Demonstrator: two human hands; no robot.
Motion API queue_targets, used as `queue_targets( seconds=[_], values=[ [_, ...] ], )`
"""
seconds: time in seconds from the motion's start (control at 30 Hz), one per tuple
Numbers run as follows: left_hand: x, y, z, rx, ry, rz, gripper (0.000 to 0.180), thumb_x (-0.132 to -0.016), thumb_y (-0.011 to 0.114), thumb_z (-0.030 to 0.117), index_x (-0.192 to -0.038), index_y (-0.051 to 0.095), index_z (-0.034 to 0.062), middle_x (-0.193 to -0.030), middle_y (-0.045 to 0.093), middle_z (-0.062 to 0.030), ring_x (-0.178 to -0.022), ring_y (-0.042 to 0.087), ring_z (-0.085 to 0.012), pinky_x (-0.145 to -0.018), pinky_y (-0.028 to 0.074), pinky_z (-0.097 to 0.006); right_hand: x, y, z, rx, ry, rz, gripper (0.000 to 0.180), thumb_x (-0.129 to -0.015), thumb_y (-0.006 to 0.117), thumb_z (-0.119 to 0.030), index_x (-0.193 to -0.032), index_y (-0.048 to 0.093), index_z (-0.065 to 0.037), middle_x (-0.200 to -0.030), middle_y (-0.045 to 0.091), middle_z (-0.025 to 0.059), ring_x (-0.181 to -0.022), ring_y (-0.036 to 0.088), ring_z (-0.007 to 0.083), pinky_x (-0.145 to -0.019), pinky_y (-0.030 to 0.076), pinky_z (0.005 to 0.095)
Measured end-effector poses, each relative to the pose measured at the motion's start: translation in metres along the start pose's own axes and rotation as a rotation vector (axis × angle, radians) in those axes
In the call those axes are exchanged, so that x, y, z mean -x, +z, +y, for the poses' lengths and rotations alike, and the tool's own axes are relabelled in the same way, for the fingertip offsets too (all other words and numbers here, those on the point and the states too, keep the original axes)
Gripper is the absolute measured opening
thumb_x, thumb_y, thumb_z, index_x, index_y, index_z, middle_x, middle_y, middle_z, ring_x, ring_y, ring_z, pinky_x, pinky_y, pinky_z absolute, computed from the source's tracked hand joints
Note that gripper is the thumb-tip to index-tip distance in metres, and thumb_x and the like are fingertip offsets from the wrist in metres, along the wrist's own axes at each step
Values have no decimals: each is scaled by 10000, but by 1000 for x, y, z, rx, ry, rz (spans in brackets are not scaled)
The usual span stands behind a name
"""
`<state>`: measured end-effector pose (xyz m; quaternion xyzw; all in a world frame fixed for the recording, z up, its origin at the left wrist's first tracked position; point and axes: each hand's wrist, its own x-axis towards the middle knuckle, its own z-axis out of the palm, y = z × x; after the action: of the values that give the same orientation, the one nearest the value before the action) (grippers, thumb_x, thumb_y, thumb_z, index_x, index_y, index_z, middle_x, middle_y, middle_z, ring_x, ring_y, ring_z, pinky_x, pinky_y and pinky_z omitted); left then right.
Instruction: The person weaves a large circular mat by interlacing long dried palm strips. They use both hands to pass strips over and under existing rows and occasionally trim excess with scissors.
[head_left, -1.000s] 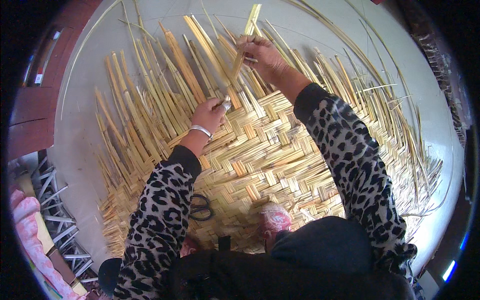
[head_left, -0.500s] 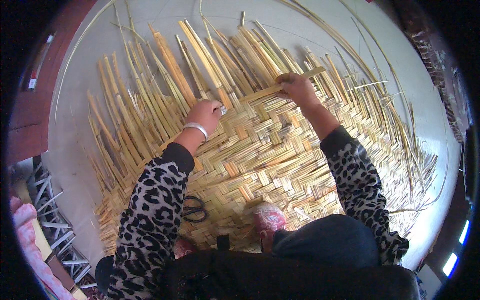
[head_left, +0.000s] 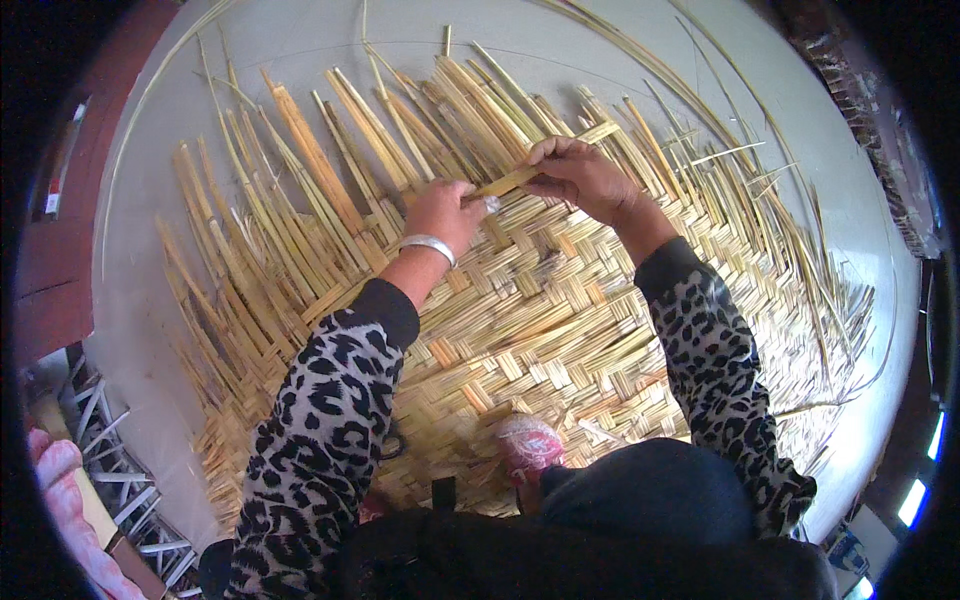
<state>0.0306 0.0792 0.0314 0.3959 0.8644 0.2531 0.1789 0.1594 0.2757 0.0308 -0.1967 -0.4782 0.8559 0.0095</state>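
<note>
Found pinching a flat strip [head_left: 509, 181] between left grip [head_left: 443, 215] and right grip [head_left: 590, 183]. Judged part-done — woven into mat [head_left: 570, 325] nearer than both grips, unfinished among loose strips [head_left: 311, 152] beyond.

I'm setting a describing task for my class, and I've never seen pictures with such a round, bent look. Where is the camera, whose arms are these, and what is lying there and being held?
There is no machine: these are a person's own arms, in spotted sleeves. The camera sits on their head, looking down through a wide lens that bends straight edges.

On the pale grey floor lies a large woven mat, with unwoven strips sticking out along its far edge. A patterned shoe shows near the body.

The right hand pinches a flat strip. The left hand, with a silvery bracelet at its wrist, is at the strip's nearer end; its grip is partly hidden.
</note>
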Motion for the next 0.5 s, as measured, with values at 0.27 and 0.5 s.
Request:
queue_targets(
  seconds=[0.27, 0.5],
  values=[
    [-3, 10, 3, 78, -103, 233, 184, -763, 679, 232, -778, 680, 48, -738, 651, -177, -713, 626, -383, -642, 494, -453, -49, -6, -13, 530, -148, -67, 219, -869, 592, -92, -1063, 631, 3, -1051, 636, 68, -1031, 593, 176, -921, 475, 304],
    [-4, 9, 6, 141, -261, 316, 231, -772, 677, 259, -769, 666, 28, -720, 659, -189, -703, 644, -375, -650, 503, -424, -100, 16, -11, 1356, -162, -17, 469, -796, 640, -259, -1165, 576, 24, -1069, 652, 204, -981, 640, 336, -861, 503, 377]
  ],
)
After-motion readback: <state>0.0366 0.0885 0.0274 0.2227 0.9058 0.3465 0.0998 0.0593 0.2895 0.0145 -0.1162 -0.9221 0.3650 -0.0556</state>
